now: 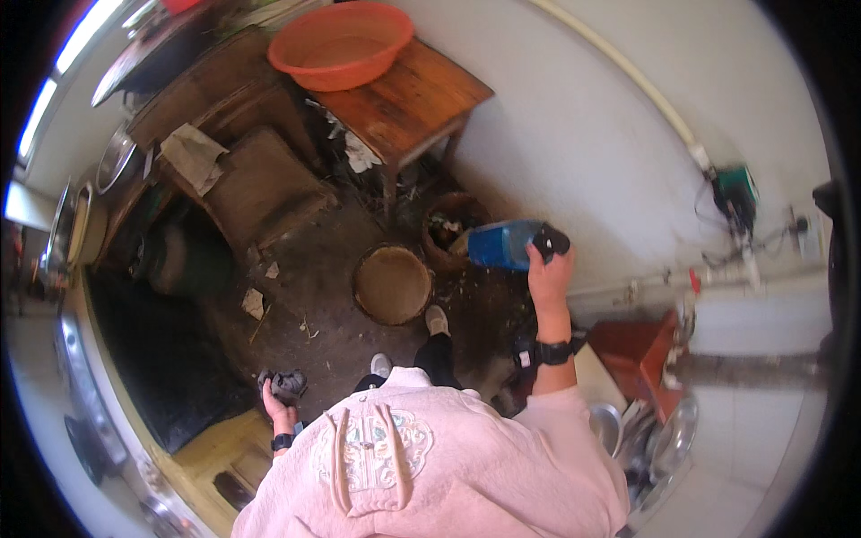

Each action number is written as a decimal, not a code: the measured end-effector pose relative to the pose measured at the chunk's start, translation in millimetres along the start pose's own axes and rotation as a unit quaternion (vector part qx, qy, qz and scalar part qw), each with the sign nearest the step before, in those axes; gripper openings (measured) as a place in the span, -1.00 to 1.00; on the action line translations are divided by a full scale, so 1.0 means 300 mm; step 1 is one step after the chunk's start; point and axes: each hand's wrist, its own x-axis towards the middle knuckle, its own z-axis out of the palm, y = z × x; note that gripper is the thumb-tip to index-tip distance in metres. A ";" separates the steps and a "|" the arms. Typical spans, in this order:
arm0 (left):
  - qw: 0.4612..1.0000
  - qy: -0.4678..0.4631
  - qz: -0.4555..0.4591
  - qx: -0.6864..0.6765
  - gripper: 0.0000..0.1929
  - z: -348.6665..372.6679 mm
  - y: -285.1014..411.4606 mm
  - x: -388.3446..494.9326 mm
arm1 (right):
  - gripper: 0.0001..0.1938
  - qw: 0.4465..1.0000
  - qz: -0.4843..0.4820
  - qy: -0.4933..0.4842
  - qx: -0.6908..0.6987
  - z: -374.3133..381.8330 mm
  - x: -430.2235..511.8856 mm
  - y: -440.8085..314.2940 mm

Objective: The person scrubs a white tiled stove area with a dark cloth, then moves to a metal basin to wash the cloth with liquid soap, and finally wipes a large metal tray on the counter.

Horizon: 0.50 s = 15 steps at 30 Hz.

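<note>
My right hand [551, 269] is raised at the right by the white wall, closed on the dark end of a blue translucent container [501, 245]. Its far end lies over the rim of a round bin [445, 232] holding scraps. In my left hand [277, 407], low at the left, is a crumpled dark grey cloth [284, 385]. On the floor before my feet stands a round vessel [393, 285] with a brownish surface inside; whether that is liquid, I cannot tell.
An orange plastic basin [342, 47] sits on a wooden table [417, 101]. Left of it is a brown cabinet-like piece [259, 181] with a pale cloth [194, 158]. A black-topped counter [161, 356] runs along the left. At the right are a reddish-brown box [629, 343], metal bowls [605, 427] and pipes.
</note>
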 end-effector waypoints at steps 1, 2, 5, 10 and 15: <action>1.000 -0.004 -0.010 0.019 -0.59 -0.008 0.022 0.019 | -0.64 0.999 0.029 -0.005 -0.036 -0.060 -0.108 0.009; 0.999 -0.008 -0.019 0.036 -0.59 -0.014 0.035 0.036 | -0.63 0.996 0.055 -0.009 -0.068 -0.122 -0.212 0.026; 0.992 -0.037 -0.056 0.105 -0.58 -0.014 0.064 0.078 | -0.59 0.985 0.085 0.023 -0.149 -0.274 -0.481 0.037; 0.966 -0.094 -0.125 0.207 -0.56 0.070 0.062 0.112 | -0.55 0.953 0.194 0.062 -0.224 -0.490 -0.850 -0.003; 0.934 -0.171 -0.143 0.281 -0.54 0.196 -0.055 0.031 | -0.58 0.938 0.224 0.117 -0.236 -0.674 -1.096 -0.013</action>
